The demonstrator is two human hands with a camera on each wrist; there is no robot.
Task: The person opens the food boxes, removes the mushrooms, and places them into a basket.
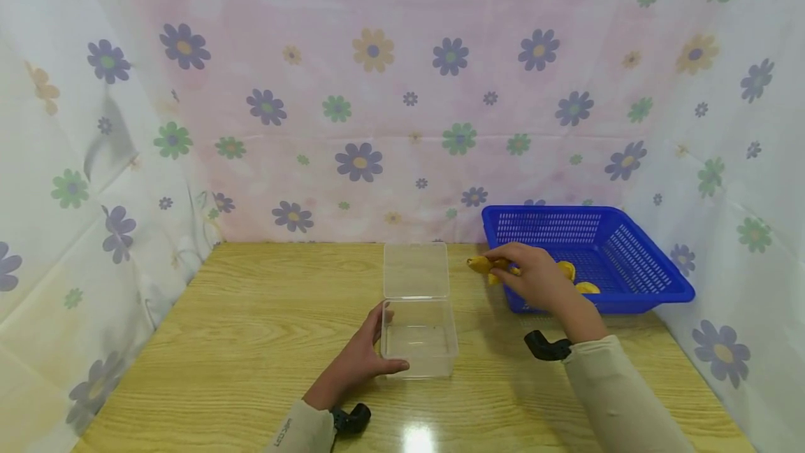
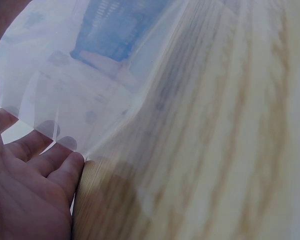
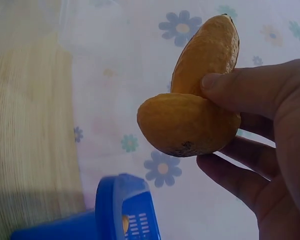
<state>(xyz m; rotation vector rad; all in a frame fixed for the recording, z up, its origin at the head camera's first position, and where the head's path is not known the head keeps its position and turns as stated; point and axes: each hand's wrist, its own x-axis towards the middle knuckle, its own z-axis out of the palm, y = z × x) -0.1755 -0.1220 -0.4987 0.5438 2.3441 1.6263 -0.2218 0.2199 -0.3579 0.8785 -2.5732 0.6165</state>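
A clear plastic box (image 1: pixel 419 341) stands on the table with its lid (image 1: pixel 416 270) hinged back toward the wall. My left hand (image 1: pixel 360 354) grips the box from its left side, thumb across the front and fingers at the far left; in the left wrist view the fingertips (image 2: pixel 72 162) rest against its clear wall. Up in the air by the left rim of the blue basket, my right hand (image 1: pixel 534 278) pinches two curved, yellow-brown pieces resembling fruit peel (image 3: pixel 187 125) between thumb and fingers. One stands upright behind the other, which has a dark speckled patch.
The blue plastic basket (image 1: pixel 657 297) with slotted walls sits at the back right, holding several more yellow pieces (image 1: pixel 588 288). A wood-grain table (image 1: pixel 264 341) lies under everything. Flower-patterned cloth (image 1: pixel 377 103) hangs behind and at both sides.
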